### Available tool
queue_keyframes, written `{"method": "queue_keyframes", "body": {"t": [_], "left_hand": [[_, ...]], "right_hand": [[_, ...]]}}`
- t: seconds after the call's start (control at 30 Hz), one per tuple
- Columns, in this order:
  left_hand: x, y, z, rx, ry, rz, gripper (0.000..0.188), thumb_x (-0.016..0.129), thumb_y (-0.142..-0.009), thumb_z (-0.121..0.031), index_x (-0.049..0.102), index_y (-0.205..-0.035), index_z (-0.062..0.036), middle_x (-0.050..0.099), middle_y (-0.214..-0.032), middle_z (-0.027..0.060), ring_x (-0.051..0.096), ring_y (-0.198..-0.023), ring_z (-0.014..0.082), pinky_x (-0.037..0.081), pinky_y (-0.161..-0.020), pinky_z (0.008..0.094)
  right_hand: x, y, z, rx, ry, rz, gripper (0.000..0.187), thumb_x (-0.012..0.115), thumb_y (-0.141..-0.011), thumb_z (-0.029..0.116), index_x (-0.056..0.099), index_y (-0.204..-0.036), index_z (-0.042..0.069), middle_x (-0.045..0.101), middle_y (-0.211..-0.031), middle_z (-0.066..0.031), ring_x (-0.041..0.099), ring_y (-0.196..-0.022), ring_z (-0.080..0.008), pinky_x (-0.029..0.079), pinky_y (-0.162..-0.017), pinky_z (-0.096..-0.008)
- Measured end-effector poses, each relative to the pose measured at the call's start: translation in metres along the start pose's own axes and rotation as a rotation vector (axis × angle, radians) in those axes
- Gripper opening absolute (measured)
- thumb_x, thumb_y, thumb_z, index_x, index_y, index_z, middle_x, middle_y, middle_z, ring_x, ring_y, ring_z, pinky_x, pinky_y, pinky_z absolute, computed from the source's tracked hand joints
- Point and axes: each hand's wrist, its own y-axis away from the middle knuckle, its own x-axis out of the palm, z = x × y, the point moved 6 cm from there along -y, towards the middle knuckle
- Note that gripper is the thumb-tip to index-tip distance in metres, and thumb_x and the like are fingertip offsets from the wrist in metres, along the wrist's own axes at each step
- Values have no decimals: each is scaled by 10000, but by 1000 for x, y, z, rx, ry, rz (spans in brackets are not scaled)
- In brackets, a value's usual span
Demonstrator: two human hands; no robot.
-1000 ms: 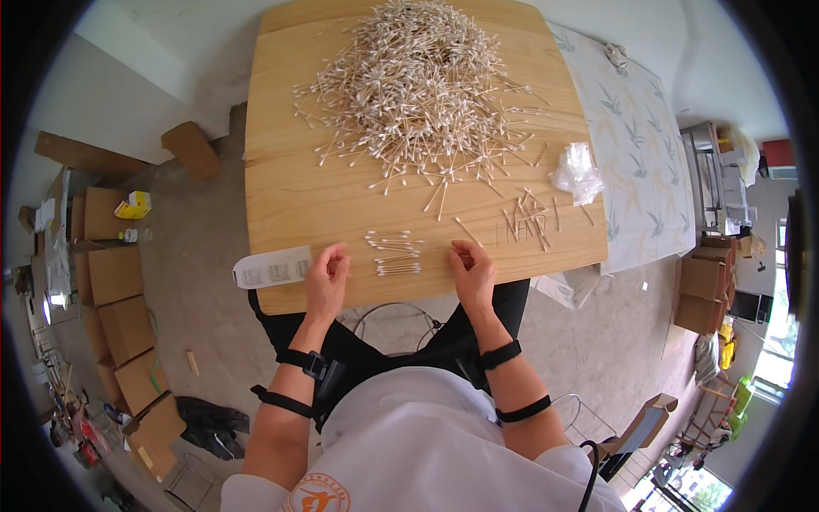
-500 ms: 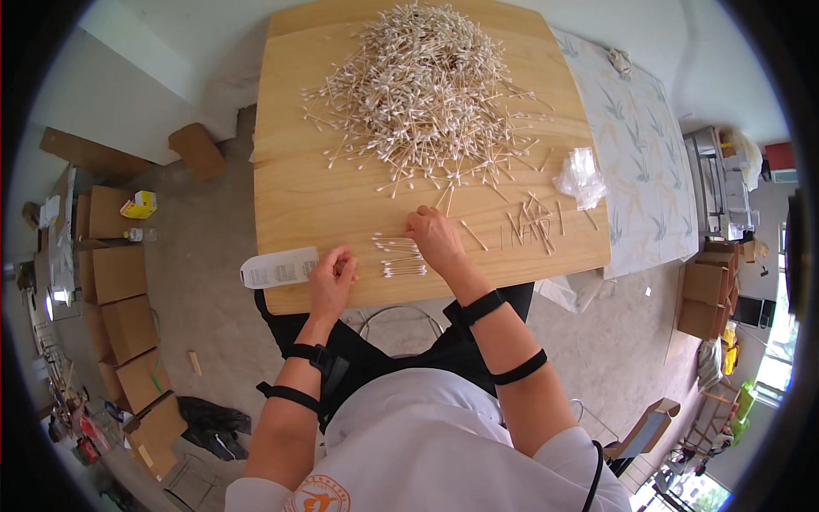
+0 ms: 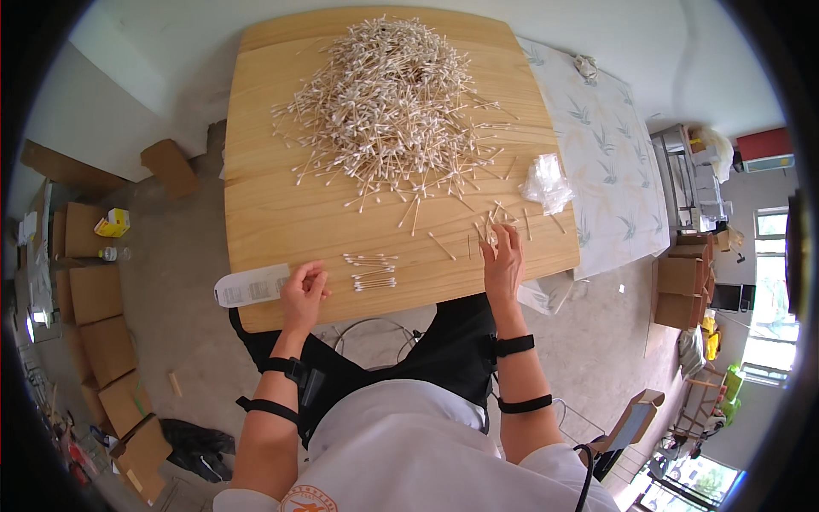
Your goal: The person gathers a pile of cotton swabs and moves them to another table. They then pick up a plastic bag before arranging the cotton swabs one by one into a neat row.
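Observation:
A large heap of cotton swabs (image 3: 388, 102) covers the far part of the wooden table (image 3: 264, 205). Several more swabs lie side by side in a short stack of rows (image 3: 374, 271) near the front edge. Left of those rows my left hand (image 3: 304, 293) rests with its fingers curled in, nothing visible in them. Beside it is a white printed card or sleeve (image 3: 253, 286) with a rounded end. My right hand (image 3: 505, 260) reaches over a small loose group of swabs (image 3: 499, 213) at the right, thumb and fingers apart. Its fingertips hide part of that group.
A crumpled clear plastic bag (image 3: 547, 184) lies near the table's right edge. Single swabs (image 3: 442, 246) are scattered between the rows and my right hand. A leaf-patterned covered surface (image 3: 606, 162) adjoins the right side. Cardboard boxes (image 3: 95, 292) stand on the floor at the left.
My right hand has moved right, from the swab rows to the loose group. My left hand stays beside the card. The whole view has shifted slightly.

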Motion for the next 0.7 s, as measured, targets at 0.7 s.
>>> {"method": "queue_keyframes", "body": {"t": [0.7], "left_hand": [[6, -2, -3, -73, 21, -4, 201, 611, -939, -146, 642, -1075, 0, 654, -826, 44, 635, -629, 108, 509, -569, 219]], "right_hand": [[98, 18, 107, -346, -294, 437, 71, 639, -799, 87, 627, -866, 68, 595, -898, -74, 589, -866, -291, 479, -715, -398]]}}
